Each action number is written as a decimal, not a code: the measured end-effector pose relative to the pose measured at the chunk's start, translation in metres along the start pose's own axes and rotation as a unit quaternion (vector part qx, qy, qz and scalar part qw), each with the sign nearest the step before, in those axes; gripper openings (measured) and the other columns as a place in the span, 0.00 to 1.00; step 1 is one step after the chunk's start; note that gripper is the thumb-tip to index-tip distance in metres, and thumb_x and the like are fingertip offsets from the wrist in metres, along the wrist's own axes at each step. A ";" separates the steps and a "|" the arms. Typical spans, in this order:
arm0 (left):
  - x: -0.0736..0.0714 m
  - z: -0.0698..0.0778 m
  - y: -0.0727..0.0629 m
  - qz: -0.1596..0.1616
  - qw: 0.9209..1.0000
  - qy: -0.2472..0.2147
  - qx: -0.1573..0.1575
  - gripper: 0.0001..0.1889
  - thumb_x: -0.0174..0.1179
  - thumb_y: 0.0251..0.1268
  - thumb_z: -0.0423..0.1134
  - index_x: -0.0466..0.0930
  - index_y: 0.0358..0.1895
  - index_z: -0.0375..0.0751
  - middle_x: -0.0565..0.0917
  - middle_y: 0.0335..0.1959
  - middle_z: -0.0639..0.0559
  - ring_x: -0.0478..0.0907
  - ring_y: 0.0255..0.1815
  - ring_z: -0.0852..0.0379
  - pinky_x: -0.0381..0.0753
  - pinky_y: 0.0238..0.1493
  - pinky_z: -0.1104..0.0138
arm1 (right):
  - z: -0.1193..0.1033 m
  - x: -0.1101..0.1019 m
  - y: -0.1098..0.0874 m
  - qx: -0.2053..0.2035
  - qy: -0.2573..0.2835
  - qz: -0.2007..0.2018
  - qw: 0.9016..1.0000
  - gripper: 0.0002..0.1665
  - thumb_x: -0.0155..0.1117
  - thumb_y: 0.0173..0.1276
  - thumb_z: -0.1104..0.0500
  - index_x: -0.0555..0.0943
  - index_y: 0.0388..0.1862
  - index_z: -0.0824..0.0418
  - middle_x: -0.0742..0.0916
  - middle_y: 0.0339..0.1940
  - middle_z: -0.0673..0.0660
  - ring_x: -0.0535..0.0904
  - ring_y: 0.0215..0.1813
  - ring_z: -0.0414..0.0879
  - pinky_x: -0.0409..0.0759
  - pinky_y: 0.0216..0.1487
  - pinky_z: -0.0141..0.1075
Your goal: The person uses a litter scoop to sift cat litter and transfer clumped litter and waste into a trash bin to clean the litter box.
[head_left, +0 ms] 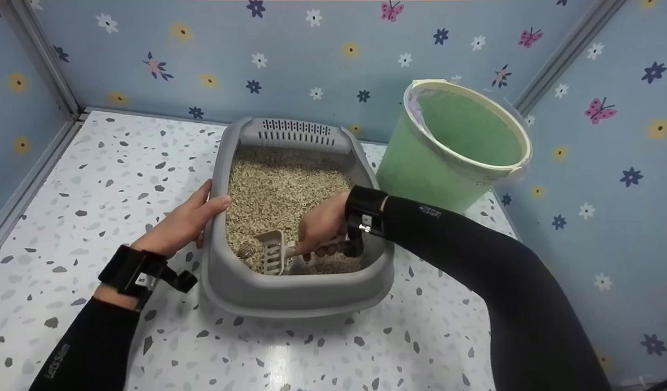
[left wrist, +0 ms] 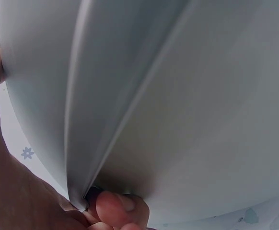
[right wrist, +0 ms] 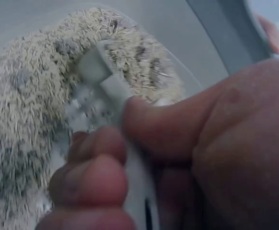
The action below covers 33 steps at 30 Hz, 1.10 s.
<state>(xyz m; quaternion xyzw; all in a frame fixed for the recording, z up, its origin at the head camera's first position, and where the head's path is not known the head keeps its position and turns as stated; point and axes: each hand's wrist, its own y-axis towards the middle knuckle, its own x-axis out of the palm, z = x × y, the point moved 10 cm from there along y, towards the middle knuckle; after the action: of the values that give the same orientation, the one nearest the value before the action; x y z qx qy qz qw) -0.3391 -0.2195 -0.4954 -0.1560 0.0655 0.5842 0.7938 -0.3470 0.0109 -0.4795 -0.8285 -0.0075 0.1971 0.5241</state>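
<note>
A grey litter box (head_left: 298,293) holds tan pellet litter (head_left: 281,187). My left hand (head_left: 184,222) grips its left rim, thumb on top; in the left wrist view the fingers (left wrist: 113,208) curl under the lip. Inside the box, my right hand (head_left: 325,220) holds a beige slotted litter scoop (head_left: 274,252) by its handle, with the fingers wrapped round it. The scoop's head is tilted in the litter at the front left, beside a darker clump (head_left: 247,250). In the right wrist view the scoop (right wrist: 113,91) is blurred, and darker patches show in the litter.
A green bin (head_left: 425,168) with a cream rim and a thin clear liner stands right behind the box. Flowered panels (head_left: 290,60) enclose the back and sides. The white speckled surface (head_left: 116,163) lies under everything.
</note>
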 end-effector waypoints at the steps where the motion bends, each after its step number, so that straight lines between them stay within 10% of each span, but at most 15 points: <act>1: 0.000 0.000 0.000 0.001 1.000 0.000 0.001 0.53 0.47 0.85 0.71 0.23 0.93 0.53 0.69 0.76 0.21 0.81 0.45 0.44 0.87 0.36 0.57 | -0.001 0.000 0.004 -0.010 -0.008 0.006 1.000 0.26 0.58 0.91 0.48 0.86 0.62 0.71 0.84 0.30 0.54 0.77 0.26 0.42 0.78 0.27 0.34; 16: 0.002 0.005 -0.002 0.004 1.000 -0.002 0.009 0.53 0.47 0.85 0.71 0.25 0.93 0.53 0.74 0.68 0.25 0.81 0.38 0.43 0.88 0.32 0.55 | -0.004 -0.007 0.020 -0.066 0.044 0.110 0.991 0.34 0.56 0.87 0.33 0.75 0.22 0.50 0.76 0.19 0.48 0.67 0.21 0.40 0.68 0.25 0.33; 25: 0.006 0.007 0.001 -0.002 0.999 -0.026 0.021 0.49 0.47 0.88 0.67 0.27 0.94 0.56 0.78 0.44 0.38 0.75 0.29 0.52 0.79 0.25 0.62 | -0.002 -0.022 0.013 -0.100 0.133 0.155 0.974 0.24 0.56 0.84 0.43 0.77 0.29 0.55 0.76 0.20 0.48 0.67 0.22 0.41 0.66 0.25 0.34; 33: 0.003 0.004 0.001 0.001 1.000 -0.010 0.013 0.51 0.47 0.86 0.69 0.25 0.93 0.55 0.72 0.70 0.24 0.77 0.33 0.49 0.81 0.28 0.60 | -0.006 -0.029 0.015 -0.136 0.180 0.179 0.957 0.22 0.47 0.83 0.52 0.72 0.24 0.54 0.71 0.18 0.49 0.63 0.20 0.42 0.64 0.25 0.37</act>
<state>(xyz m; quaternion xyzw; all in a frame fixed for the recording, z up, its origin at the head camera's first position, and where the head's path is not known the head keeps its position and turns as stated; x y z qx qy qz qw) -0.3398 -0.2153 -0.4923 -0.1394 0.0653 0.5857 0.7958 -0.3747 -0.0073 -0.4809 -0.9016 0.2090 0.1321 0.3549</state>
